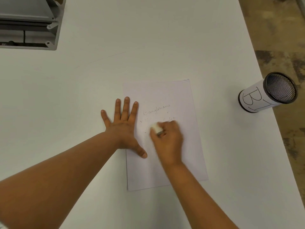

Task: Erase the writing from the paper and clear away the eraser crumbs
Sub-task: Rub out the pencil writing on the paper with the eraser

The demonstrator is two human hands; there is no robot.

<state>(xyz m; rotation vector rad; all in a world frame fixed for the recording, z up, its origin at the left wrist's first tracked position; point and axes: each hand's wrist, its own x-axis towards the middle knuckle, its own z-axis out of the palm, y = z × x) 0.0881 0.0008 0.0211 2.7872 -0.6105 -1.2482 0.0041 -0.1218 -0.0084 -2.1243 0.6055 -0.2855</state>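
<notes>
While the left hand [123, 128] lies flat with its fingers [126, 106] spread wide, it pins the left edge of the sheet of paper [175, 162] to the white surface [99, 80]; the thumb and part of the palm rest on the sheet, the little finger on the bare top beside it. The right hand [168, 141] is closed around a white eraser [156, 127], whose tip presses on the paper just under the handwriting [156, 109] (the hand is blurred, so the exact grip is hard to read); one pencilled line is legible above the eraser, and a fainter, partly rubbed line sits just beside it. A few dark specks lie scattered on the sheet near the writing. A mesh cup [268, 92] with a paper label stands well apart at the right edge of the surface; a grey metal frame [29, 23] sits at the far left corner.
</notes>
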